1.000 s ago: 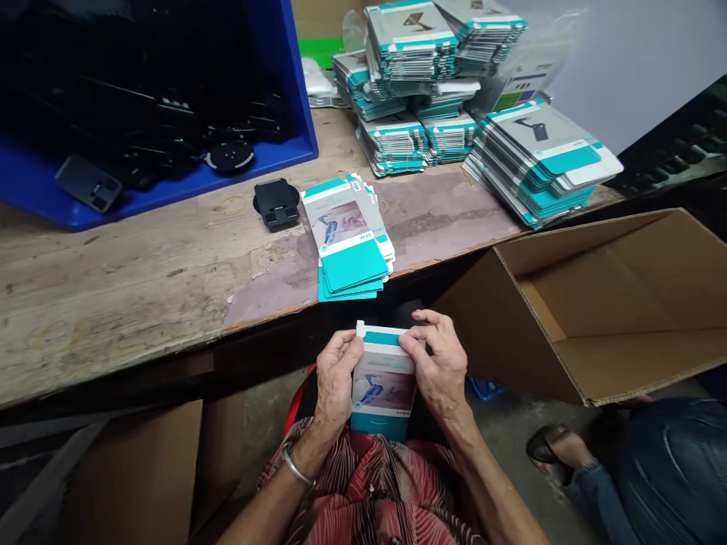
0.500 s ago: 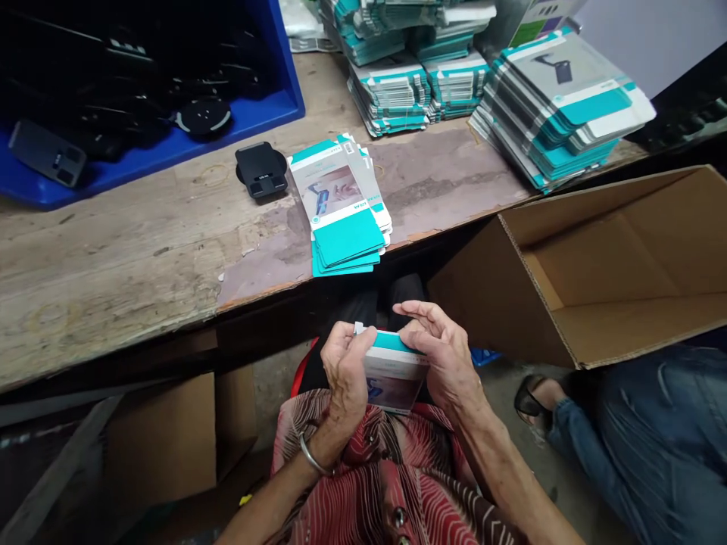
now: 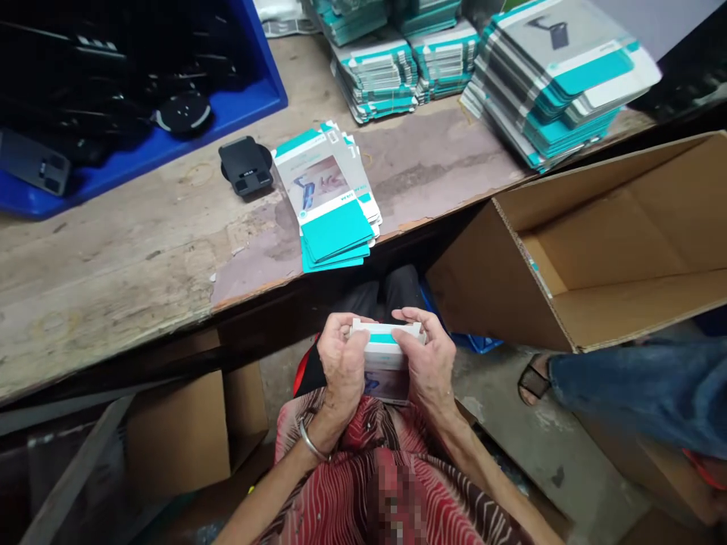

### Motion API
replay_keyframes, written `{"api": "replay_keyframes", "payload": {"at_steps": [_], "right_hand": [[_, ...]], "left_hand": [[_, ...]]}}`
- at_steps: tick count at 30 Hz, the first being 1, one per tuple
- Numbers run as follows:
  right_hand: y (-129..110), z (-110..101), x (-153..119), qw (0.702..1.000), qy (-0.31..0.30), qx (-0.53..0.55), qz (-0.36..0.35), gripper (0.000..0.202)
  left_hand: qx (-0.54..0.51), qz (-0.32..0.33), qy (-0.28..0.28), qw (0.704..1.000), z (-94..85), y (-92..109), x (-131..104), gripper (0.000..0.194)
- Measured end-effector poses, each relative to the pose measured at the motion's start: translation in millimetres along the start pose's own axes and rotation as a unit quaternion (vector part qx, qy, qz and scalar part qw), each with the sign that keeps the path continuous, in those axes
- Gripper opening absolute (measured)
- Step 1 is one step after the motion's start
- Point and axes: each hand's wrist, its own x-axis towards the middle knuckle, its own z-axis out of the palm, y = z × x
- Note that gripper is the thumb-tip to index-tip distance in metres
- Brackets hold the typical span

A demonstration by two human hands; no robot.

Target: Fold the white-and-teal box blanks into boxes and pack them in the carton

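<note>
From where I'm standing, the small carton [image 3: 386, 362] is sitting between both hands just above the person's lap, its printed face tilting toward the body. The left hand [image 3: 342, 367] is gripping one side and the right hand [image 3: 430, 367] the other, with the fingers of each clamping on the carton. Both thumbs are pressing near the teal strip at its upper end, while the other fingers are wrapping behind, partly out of my sight. That matching grip is probably steadying the narrow end and stopping it from twisting, and the height is leaving the end facing up toward the eyes.

On the table [image 3: 170, 219], a fanned pile of flat cartons [image 3: 335, 227] is lying near the front edge, likely for a short reach. A black device [image 3: 246, 166] is resting just beside it, apart from the dark items inside the blue bin [image 3: 269, 76]. Farther back, a tall stack [image 3: 573, 98] is leaning a little. The large cardboard box [image 3: 482, 284] is standing open on the person's right, seemingly within arm's reach.
</note>
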Motion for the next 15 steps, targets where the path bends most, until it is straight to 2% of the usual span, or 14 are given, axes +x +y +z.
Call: {"api": "replay_keyframes", "payload": {"at_steps": [2,4,6,8,11,15], "right_hand": [[3.6,0.1,3.5,0.994,-0.011,0.100,0.030,0.035],[3.0,-3.6,7.1,0.977,-0.034,0.197,0.075,0.034],[1.5,-9.1,9.7,0.962,-0.048,0.241,0.115,0.030],[1.9,-13.4,10.5,0.958,-0.062,0.249,0.130,0.030],[6.9,-15.0,9.2,0.962,-0.082,0.240,0.102,0.033],[12.2,-13.6,14.4,0.986,-0.111,0.114,0.047,0.029]], "left_hand": [[-0.002,0.010,0.008,1.000,3.0,-0.1,5.1,0.019],[-0.002,0.014,0.014,1.000,5.5,-0.2,8.1,0.020],[-0.004,0.014,0.012,1.000,7.3,-0.4,9.4,0.019],[-0.002,0.016,0.010,1.000,7.7,-0.9,9.7,0.019],[0.013,0.012,0.013,1.000,5.6,-3.0,9.9,0.018],[0.047,0.007,0.017,0.999,2.4,-5.9,10.3,0.014]]}}
